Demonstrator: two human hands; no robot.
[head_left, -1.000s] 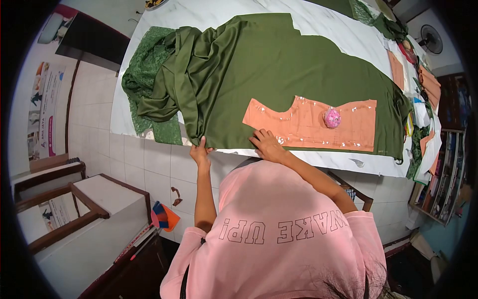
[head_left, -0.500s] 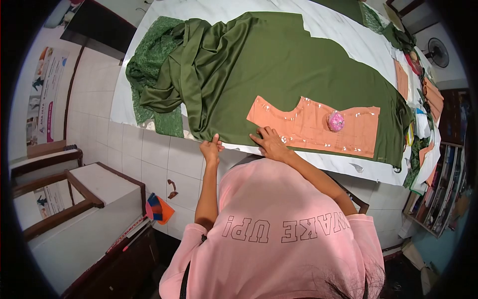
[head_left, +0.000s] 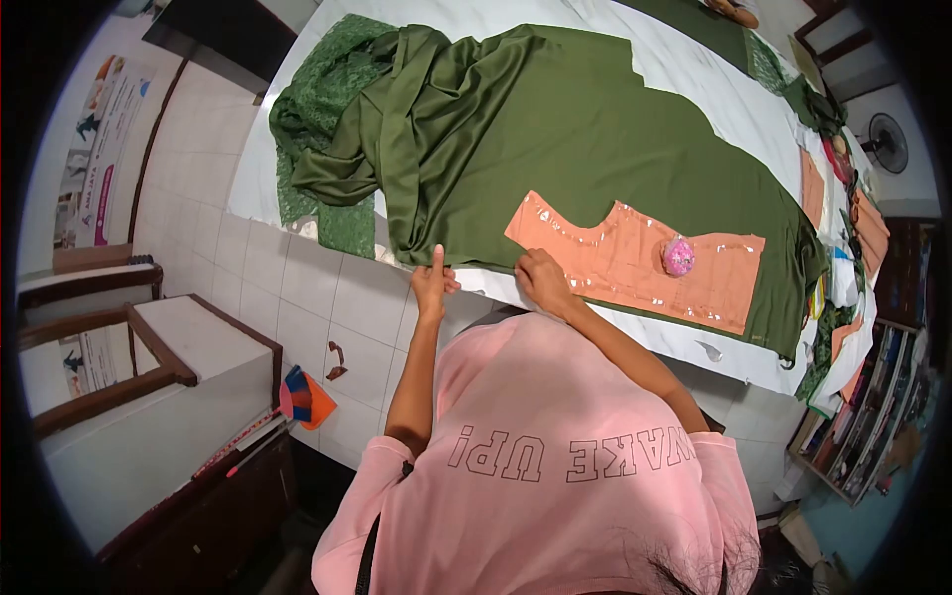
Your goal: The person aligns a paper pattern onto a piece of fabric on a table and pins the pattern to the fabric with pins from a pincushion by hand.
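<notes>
Green satin fabric (head_left: 595, 129) is spread over the table, smooth on the right and bunched in folds at the left. My left hand (head_left: 432, 290) is at its near edge, thumb stretched up against the cloth and apart from the loosely bent fingers. My right hand (head_left: 542, 282) is farther right on the same edge, its fingers drawn together on the fabric; the fingertips are partly hidden. Just beyond it lies an orange bodice-shaped piece (head_left: 635, 273) with shiny marks along its outline. A round pink object (head_left: 677, 256), perhaps a pincushion, rests on that piece.
Green lace (head_left: 322, 109) is heaped at the table's left end. The white marble-patterned tabletop (head_left: 684, 342) shows along the near edge. Cloth scraps (head_left: 833, 258) crowd the right end. Another person's arm (head_left: 732, 12) shows at the top. A white cabinet (head_left: 213, 347) stands at lower left.
My left thumb has straightened upward and parted from the fingers. My right hand's spread fingers have drawn together at the fabric edge. The view has shifted slightly, and another person's arm has appeared at the top.
</notes>
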